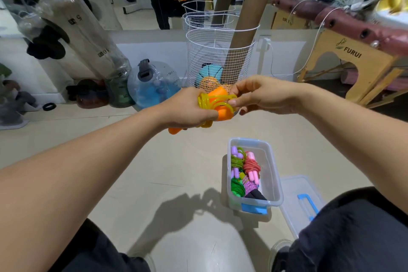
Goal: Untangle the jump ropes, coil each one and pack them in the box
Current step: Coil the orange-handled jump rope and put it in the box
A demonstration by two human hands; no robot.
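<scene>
My left hand (187,110) grips a yellow jump rope (208,100) with orange handles, its cord wound in loops around the handles. My right hand (258,95) pinches a loop of the yellow cord at the right side of the bundle. Both hands hold it in the air above the floor. Below, a clear plastic box (273,174) stands on the floor, holding several coiled ropes: a light green one with purple handles (237,159), a red one with pink handles (251,166), a dark green one (237,187) and a purple one (249,185).
The box's clear lid (300,199) with a blue handle lies on the floor to its right. A white wire basket (218,55) with cardboard tubes and balls stands ahead. Water-filled bags lean at the left; a wooden folding table (353,59) is at the right. My knees frame the bottom.
</scene>
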